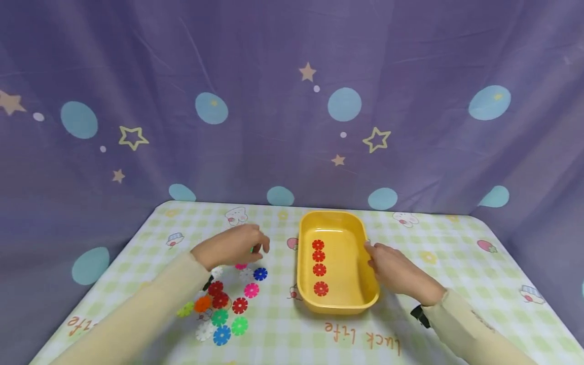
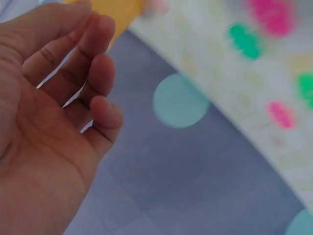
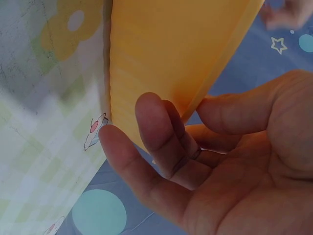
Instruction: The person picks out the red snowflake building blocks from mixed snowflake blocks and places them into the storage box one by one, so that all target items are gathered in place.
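Observation:
A yellow plastic basin (image 1: 349,263) stands on the table, with several red snowflake discs (image 1: 319,269) in a column along the left of its floor. My right hand (image 1: 394,268) holds the basin's right rim; in the right wrist view the thumb (image 3: 234,115) is at the rim and the fingers lie along the outer wall. Above the loose snowflake discs (image 1: 220,300) left of the basin, my left hand (image 1: 237,246) hovers with loosely bent fingers. Nothing shows between those fingers (image 2: 102,73) in the left wrist view. That hand and its sleeve partly cover the discs.
The loose discs are red, orange, pink, green, blue and white, some overlapping. A green-and-white checked cloth (image 1: 447,304) with printed pictures covers the table (image 1: 479,274). Behind the table's far edge hangs a purple curtain (image 1: 274,101) with stars and balloons.

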The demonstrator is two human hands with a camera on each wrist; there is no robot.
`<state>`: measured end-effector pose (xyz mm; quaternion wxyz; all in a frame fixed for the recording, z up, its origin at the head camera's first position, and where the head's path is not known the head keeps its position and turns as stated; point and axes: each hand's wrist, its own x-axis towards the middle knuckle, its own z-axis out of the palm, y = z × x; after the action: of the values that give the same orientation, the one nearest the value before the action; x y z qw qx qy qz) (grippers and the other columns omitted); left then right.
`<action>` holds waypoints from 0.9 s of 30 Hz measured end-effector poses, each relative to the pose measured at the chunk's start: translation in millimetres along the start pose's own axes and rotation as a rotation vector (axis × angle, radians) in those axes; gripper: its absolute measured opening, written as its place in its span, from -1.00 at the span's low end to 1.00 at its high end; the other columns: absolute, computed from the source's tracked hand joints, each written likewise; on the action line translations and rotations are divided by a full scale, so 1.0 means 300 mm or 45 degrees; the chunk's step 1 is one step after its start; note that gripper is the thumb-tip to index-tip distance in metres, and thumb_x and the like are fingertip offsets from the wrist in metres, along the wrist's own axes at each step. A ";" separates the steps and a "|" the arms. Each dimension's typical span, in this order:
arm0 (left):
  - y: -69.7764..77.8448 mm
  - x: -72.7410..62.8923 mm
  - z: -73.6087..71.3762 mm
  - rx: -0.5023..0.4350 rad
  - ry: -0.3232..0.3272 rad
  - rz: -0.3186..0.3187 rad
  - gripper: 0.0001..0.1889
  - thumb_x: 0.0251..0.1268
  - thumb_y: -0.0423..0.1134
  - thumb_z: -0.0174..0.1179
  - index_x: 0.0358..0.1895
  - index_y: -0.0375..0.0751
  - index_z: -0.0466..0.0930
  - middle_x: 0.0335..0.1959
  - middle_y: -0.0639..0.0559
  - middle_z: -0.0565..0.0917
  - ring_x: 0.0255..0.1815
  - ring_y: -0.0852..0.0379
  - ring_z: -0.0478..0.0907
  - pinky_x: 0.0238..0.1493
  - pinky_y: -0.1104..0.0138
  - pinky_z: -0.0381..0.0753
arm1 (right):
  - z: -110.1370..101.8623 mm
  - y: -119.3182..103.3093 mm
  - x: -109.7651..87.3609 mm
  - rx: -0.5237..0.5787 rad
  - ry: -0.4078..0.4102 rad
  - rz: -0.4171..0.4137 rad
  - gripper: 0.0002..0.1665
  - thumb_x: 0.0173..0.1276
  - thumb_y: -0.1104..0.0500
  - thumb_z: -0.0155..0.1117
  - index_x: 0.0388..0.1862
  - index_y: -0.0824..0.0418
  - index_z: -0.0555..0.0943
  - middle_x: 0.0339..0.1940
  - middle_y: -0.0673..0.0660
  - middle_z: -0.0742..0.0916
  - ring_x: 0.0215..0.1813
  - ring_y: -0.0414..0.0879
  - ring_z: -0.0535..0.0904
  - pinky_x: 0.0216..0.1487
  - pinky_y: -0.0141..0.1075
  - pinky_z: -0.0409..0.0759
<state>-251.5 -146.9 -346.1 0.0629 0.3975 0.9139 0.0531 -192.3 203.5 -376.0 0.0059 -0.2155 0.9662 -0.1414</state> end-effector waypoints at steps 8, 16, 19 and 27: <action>0.040 -0.176 0.167 -0.130 -0.109 -0.118 -0.75 0.00 -0.05 0.44 -0.36 -0.04 0.59 -0.57 0.21 0.39 -0.51 0.25 0.31 -0.42 0.37 0.38 | 0.001 0.003 -0.003 0.018 0.002 0.035 -0.48 0.30 0.39 0.16 0.23 0.54 0.37 -0.34 0.17 0.58 -0.38 -0.07 0.48 -0.28 -0.17 0.52; 0.044 -0.205 0.222 -0.196 -0.089 -0.214 -0.70 0.02 -0.05 0.42 -0.42 -0.01 0.44 -0.53 0.20 0.37 -0.48 0.23 0.30 -0.40 0.36 0.35 | 0.008 0.001 0.000 0.023 0.008 0.027 -0.47 0.31 0.39 0.15 0.24 0.55 0.35 -0.29 0.20 0.60 -0.34 -0.06 0.50 -0.26 -0.16 0.53; 0.044 -0.221 0.219 -0.171 -0.089 -0.272 -0.65 -0.04 0.00 0.44 -0.45 -0.01 0.43 -0.57 0.19 0.36 -0.49 0.20 0.29 -0.43 0.34 0.31 | 0.008 -0.002 0.000 0.020 0.003 0.029 -0.46 0.31 0.39 0.15 0.25 0.55 0.35 -0.29 0.20 0.60 -0.34 -0.06 0.50 -0.26 -0.16 0.53; 0.043 -0.238 0.224 -0.247 -0.099 -0.373 -0.67 0.00 -0.11 0.44 -0.48 -0.07 0.40 -0.58 0.13 0.37 -0.48 0.15 0.28 -0.40 0.29 0.31 | 0.006 -0.001 -0.003 0.010 -0.006 0.042 -0.46 0.31 0.39 0.15 0.26 0.52 0.35 -0.27 0.20 0.60 -0.32 -0.05 0.50 -0.28 -0.17 0.51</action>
<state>-183.4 -187.4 -405.2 0.1432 0.2539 0.9495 0.1159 -191.0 203.1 -377.5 0.0115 -0.1998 0.9690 -0.1447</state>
